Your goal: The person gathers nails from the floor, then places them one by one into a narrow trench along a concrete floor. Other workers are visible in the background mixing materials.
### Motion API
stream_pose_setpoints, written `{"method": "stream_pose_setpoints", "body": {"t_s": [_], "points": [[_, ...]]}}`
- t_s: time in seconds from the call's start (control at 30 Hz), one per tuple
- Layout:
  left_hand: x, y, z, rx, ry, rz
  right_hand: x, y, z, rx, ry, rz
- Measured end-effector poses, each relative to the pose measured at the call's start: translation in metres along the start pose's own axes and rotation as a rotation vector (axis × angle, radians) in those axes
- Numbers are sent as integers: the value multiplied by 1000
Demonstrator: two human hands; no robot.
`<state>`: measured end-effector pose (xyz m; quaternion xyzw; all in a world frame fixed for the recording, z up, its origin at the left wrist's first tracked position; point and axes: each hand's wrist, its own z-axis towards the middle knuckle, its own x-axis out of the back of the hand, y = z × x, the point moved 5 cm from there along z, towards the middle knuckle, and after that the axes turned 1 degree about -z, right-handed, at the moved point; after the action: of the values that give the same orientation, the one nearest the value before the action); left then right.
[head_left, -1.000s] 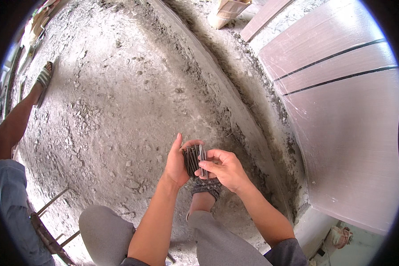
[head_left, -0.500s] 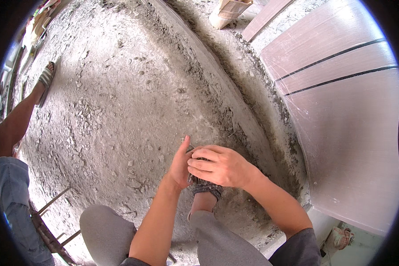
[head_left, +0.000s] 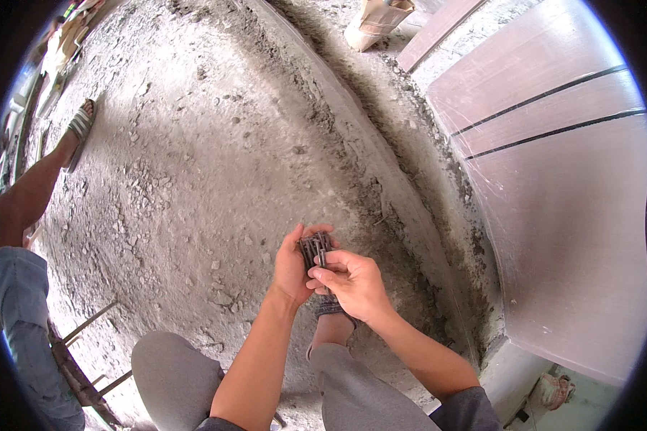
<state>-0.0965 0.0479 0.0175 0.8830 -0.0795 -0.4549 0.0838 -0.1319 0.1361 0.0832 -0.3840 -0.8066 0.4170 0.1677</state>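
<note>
A small bunch of dark metal nails [head_left: 313,248] lies across the palm of my left hand [head_left: 293,271], whose fingers curl round the far side of it. They could also be screws; they are too small to tell for sure. From the right, my right hand [head_left: 352,284] comes in with thumb and forefinger pinched on one nail at the near edge of the bunch. Both hands are held together above my sandalled foot [head_left: 329,307], between my bent knees. The lower ends of the nails are partly hidden by my right fingers.
Rough grey ground with loose rubble [head_left: 147,187] spreads ahead, crossed by a raised concrete edge [head_left: 366,144]. A large pale panel [head_left: 553,215] stands at right, a bucket [head_left: 374,21] at the top. On the left are another person's leg [head_left: 32,190] and metal rods [head_left: 90,322].
My right hand has drawn back from covering my left palm and turned to a pinch. The nails in the left palm now show.
</note>
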Motion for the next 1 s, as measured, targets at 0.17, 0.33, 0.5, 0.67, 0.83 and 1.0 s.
{"method": "stream_pose_setpoints", "body": {"t_s": [0.17,0.33,0.5,0.67,0.83,1.0], "points": [[-4,1,-2,-14,-13,-69,-3,-8,-6,427,58,-394],[6,4,-1,-85,37,-128,17,-6,-21,489,180,-156],[3,9,-3,-142,-57,-216,37,67,-6,31,283,439],[-7,3,-11,-365,69,103,-18,88,16,-183,162,1061],[-25,0,-24,-482,70,391,-21,54,16,-136,210,1147],[-45,-4,-32,-583,-127,645,-15,64,22,4,159,1231]]}}
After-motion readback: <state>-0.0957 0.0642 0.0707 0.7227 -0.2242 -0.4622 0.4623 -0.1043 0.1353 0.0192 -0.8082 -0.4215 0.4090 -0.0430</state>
